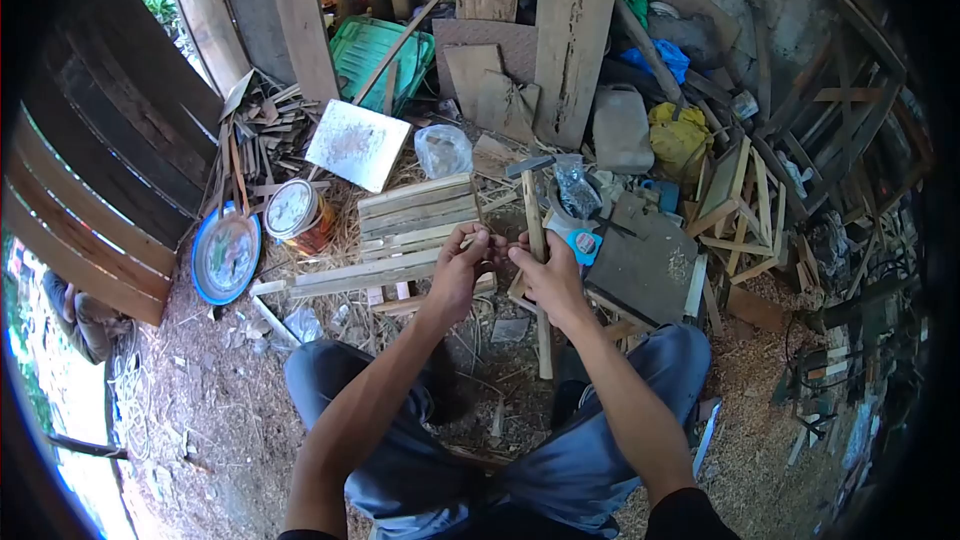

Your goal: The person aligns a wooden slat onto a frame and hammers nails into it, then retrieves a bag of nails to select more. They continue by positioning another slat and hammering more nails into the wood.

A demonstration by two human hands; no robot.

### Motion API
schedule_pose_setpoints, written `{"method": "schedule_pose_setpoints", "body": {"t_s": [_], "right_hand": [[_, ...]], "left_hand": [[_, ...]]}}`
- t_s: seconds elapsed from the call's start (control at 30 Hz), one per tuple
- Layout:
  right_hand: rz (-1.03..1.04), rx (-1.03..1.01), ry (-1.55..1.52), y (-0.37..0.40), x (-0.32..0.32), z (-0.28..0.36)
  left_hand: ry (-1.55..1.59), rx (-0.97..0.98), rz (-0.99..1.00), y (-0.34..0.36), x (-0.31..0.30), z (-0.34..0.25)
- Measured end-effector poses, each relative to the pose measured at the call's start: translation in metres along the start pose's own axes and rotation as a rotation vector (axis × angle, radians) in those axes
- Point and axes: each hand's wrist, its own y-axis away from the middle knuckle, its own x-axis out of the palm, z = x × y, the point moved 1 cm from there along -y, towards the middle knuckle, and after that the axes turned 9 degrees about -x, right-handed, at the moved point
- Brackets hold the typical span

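My right hand (552, 275) is wrapped round the wooden handle of a hammer (535, 215), whose metal head points away from me. Close beside it, my left hand (462, 270) has its fingers pinched together; whatever is between them is too small to make out. The fingertips of both hands nearly meet. Under and beyond my left hand lies a slatted wooden panel (418, 212), with a longer pale strip (365, 275) across its near side. A blue and white tape measure (584, 245) sits just right of my right hand.
A dark board (645, 265) lies at right, with a bowl holding a plastic bag (577, 190) behind it. At left are a paint bucket (298, 215), a blue-rimmed basin (226, 253) and a white slab (358, 144). Wooden frames (740, 202) and scraps crowd the right.
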Motion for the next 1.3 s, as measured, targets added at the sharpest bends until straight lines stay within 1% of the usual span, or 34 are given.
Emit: {"method": "schedule_pose_setpoints", "body": {"t_s": [0.03, 0.07, 0.1, 0.17, 0.2, 0.27, 0.3, 0.37, 0.4, 0.43, 0.5, 0.53, 0.57, 0.63, 0.67, 0.7, 0.77, 0.8, 0.83, 0.9, 0.93, 0.97, 1.0, 1.03, 1.1, 1.13, 1.2, 1.23, 1.3], "right_hand": [[-0.005, -0.036, 0.077, -0.004, -0.006, 0.002], [-0.021, -0.030, 0.163, -0.012, -0.014, 0.007], [-0.022, -0.099, 0.263, -0.026, -0.026, 0.005], [0.025, -0.102, 0.308, -0.051, -0.053, 0.013], [0.015, -0.099, 0.313, -0.065, -0.068, 0.006], [-0.014, -0.225, 0.652, -0.092, -0.095, -0.012], [-0.019, -0.221, 0.649, -0.097, -0.102, -0.012], [-0.016, -0.163, 0.826, -0.104, -0.113, -0.014], [0.023, -0.139, 0.831, -0.110, -0.118, -0.017], [0.018, -0.130, 0.829, -0.113, -0.122, -0.021], [-0.014, -0.231, 1.022, -0.123, -0.124, -0.028], [0.048, -0.177, 1.106, -0.128, -0.124, -0.028], [0.046, -0.170, 1.101, -0.131, -0.125, -0.028], [0.141, -0.168, 1.263, -0.134, -0.125, -0.031], [0.149, -0.178, 1.266, -0.138, -0.127, -0.037], [0.153, -0.166, 1.269, -0.139, -0.129, -0.035], [0.125, -0.116, 1.163, -0.141, -0.132, -0.023], [0.089, -0.164, 1.087, -0.144, -0.137, -0.023], [0.091, -0.156, 1.088, -0.146, -0.143, -0.022], [0.000, -0.207, 1.057, -0.148, -0.153, -0.019], [-0.050, -0.196, 1.059, -0.148, -0.156, -0.023], [-0.051, -0.190, 1.057, -0.147, -0.157, -0.024], [-0.047, -0.132, 1.052, -0.147, -0.160, -0.023], [-0.045, -0.075, 1.049, -0.146, -0.162, -0.021], [-0.037, -0.065, 1.033, -0.141, -0.163, -0.017], [-0.023, -0.061, 1.014, -0.140, -0.163, -0.016], [-0.028, -0.080, 1.008, -0.141, -0.163, -0.021], [-0.034, -0.101, 0.998, -0.142, -0.163, -0.022], [-0.041, -0.098, 1.009, -0.143, -0.162, -0.021]], "left_hand": [[-0.059, -0.020, -0.029, -0.003, 0.003, -0.001], [-0.081, -0.010, -0.013, -0.011, 0.007, -0.002], [-0.081, -0.013, -0.006, -0.020, 0.014, -0.006], [-0.144, -0.004, -0.004, -0.043, 0.031, -0.010], [-0.142, -0.010, 0.006, -0.056, 0.039, -0.007], [-0.305, 0.032, -0.082, -0.088, 0.048, 0.004], [-0.310, 0.028, -0.079, -0.102, 0.051, 0.008], [-0.442, 0.051, -0.041, -0.125, 0.057, 0.019], [-0.481, 0.104, -0.062, -0.133, 0.060, 0.024], [-0.484, 0.096, -0.057, -0.144, 0.058, 0.032], [-0.620, 0.180, -0.122, -0.165, 0.051, 0.042], [-0.768, 0.259, -0.188, -0.158, 0.057, 0.035], [-0.773, 0.253, -0.186, -0.152, 0.063, 0.028], [-0.858, 0.210, -0.246, -0.149, 0.068, 0.022], [-0.783, 0.163, -0.232, -0.157, 0.065, 0.026], [-0.780, 0.151, -0.229, -0.166, 0.060, 0.031], [-0.892, 0.395, -0.308, -0.182, 0.049, 0.041], [-0.853, 0.335, -0.285, -0.182, 0.051, 0.036], [-0.851, 0.328, -0.285, -0.184, 0.052, 0.036], [-1.100, 0.615, -0.226, -0.184, 0.056, 0.033], [-1.104, 0.609, -0.226, -0.182, 0.056, 0.033], [-1.279, 0.725, -0.232, -0.180, 0.059, 0.033], [-1.450, 0.844, -0.233, -0.179, 0.062, 0.035], [-1.448, 0.843, -0.227, -0.182, 0.063, 0.039], [-1.308, 0.721, -0.307, -0.185, 0.066, 0.044], [-1.304, 0.719, -0.304, -0.186, 0.066, 0.044], [-1.202, 0.526, -0.155, -0.191, 0.066, 0.040], [-1.199, 0.524, -0.155, -0.192, 0.066, 0.038], [-0.998, 0.536, -0.178, -0.192, 0.065, 0.032]]}}
